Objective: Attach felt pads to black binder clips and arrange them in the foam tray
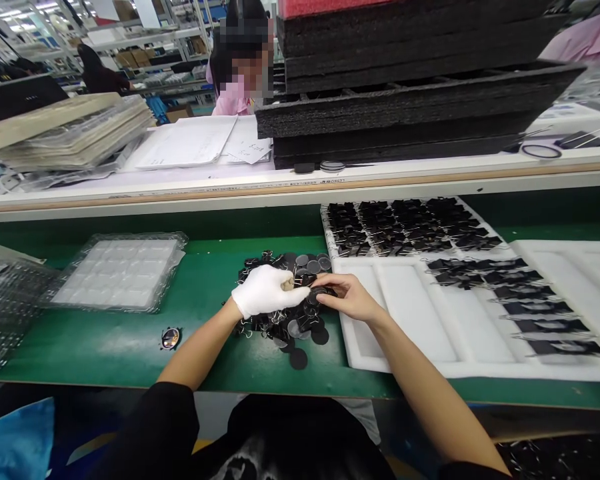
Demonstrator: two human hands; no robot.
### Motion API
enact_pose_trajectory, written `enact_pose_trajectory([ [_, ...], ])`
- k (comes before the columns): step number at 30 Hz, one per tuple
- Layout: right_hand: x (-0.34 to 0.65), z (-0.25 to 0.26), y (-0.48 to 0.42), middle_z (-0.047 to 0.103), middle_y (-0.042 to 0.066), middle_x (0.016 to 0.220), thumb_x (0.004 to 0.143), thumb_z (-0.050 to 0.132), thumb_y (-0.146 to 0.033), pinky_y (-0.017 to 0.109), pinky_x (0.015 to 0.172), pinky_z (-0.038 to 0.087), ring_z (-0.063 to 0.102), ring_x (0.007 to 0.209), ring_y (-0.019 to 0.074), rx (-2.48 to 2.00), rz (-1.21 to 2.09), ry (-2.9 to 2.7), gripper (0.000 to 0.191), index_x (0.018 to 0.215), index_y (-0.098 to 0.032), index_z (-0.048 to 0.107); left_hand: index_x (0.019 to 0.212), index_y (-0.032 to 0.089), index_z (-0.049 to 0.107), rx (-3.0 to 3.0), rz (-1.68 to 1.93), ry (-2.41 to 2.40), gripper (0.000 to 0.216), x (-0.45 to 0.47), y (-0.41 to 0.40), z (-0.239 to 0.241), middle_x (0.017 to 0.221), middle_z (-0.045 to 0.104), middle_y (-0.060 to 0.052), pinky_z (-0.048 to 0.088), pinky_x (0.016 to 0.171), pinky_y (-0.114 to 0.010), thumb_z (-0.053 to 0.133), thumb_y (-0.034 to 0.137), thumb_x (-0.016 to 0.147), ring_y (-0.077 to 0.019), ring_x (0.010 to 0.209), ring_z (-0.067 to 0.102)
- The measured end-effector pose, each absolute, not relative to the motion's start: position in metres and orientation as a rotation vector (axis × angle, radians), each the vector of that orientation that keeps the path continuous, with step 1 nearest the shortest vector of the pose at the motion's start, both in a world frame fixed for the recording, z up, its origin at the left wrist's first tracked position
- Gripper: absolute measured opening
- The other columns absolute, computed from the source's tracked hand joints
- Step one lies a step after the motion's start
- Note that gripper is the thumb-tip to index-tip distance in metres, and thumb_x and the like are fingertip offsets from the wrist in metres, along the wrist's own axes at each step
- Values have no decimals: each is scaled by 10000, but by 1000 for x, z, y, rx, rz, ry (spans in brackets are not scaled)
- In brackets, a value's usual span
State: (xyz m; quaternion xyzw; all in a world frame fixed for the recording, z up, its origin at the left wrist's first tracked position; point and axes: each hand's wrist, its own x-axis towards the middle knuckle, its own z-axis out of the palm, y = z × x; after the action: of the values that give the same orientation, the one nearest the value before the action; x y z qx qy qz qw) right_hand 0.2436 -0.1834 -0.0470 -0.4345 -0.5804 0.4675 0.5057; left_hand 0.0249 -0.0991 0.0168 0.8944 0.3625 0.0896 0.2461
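Note:
My left hand [267,291], in a white glove, rests closed on a heap of small black discs with thin wire leads [285,313] on the green work surface. My bare right hand [345,297] meets it from the right, fingers pinched on one black disc part [316,292] at the heap's top. Loose discs [298,359] lie at the heap's near edge. Right of the hands sits a white foam tray [405,293], with rows of the same black parts [520,293] laid in its far and right slots.
Clear plastic blister trays [123,270] lie at left, more stacked at the far left [5,307]. A small round part [171,337] lies alone. A raised shelf carries stacked black foam trays [410,93] and papers [190,141]. Another person [240,67] sits beyond it.

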Motion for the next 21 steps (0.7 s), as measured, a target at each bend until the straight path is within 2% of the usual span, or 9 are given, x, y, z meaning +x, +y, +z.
enact_pose_trajectory([
  [2, 248, -45, -182, 764, 98, 1072, 799, 813, -497, 355, 779, 601, 725, 977, 250, -1068, 1086, -1321, 317, 971, -233, 776, 569, 205, 323, 2442, 277, 993, 524, 24, -96, 15, 508, 341, 52, 215, 551, -287, 583, 560, 853, -92, 509, 310],
  [3, 251, -44, -181, 761, 95, 1074, 804, 807, -501, 332, 692, 595, 731, 932, 244, -1091, 1073, -1260, 324, 991, -240, 767, 575, 204, 320, 2427, 285, 984, 517, 23, -95, 15, 513, 334, 55, 222, 551, -283, 573, 550, 863, -90, 513, 308],
  [5, 256, -43, -180, 757, 90, 1040, 813, 794, -508, 279, 493, 511, 725, 776, 217, -1153, 1071, -1164, 351, 1040, -244, 746, 582, 202, 307, 2389, 293, 945, 508, 23, -93, 15, 524, 313, 61, 232, 552, -275, 555, 528, 883, -83, 521, 296],
  [6, 259, -42, -180, 757, 87, 1015, 807, 798, -506, 268, 449, 473, 712, 723, 207, -1180, 1068, -1142, 366, 1053, -241, 739, 585, 201, 301, 2372, 295, 922, 505, 23, -93, 16, 528, 300, 64, 234, 552, -272, 549, 516, 891, -80, 525, 288],
  [8, 263, -41, -180, 761, 82, 969, 776, 826, -494, 286, 495, 508, 708, 722, 209, -1209, 1037, -1155, 374, 1023, -229, 735, 586, 198, 305, 2354, 294, 875, 499, 24, -93, 17, 535, 288, 67, 234, 551, -269, 542, 502, 903, -75, 531, 278],
  [10, 267, -39, -181, 765, 73, 916, 757, 841, -487, 340, 633, 577, 713, 765, 223, -1222, 996, -1206, 348, 958, -222, 737, 586, 194, 319, 2359, 292, 828, 499, 24, -95, 17, 536, 290, 69, 231, 549, -267, 540, 501, 911, -73, 535, 272],
  [13, 271, -35, -182, 773, 72, 889, 758, 831, -488, 389, 737, 595, 717, 798, 242, -1237, 967, -1310, 311, 897, -220, 755, 590, 187, 353, 2374, 297, 764, 496, 25, -98, 13, 530, 314, 70, 225, 543, -263, 538, 500, 926, -71, 535, 276],
  [21, 273, -35, -186, 792, 79, 912, 778, 802, -439, 369, 704, 590, 730, 814, 259, -1283, 1003, -1503, 282, 945, -212, 798, 602, 188, 421, 2351, 254, 690, 474, 28, -110, 9, 531, 408, 61, 265, 546, -252, 539, 508, 931, -72, 521, 351],
])
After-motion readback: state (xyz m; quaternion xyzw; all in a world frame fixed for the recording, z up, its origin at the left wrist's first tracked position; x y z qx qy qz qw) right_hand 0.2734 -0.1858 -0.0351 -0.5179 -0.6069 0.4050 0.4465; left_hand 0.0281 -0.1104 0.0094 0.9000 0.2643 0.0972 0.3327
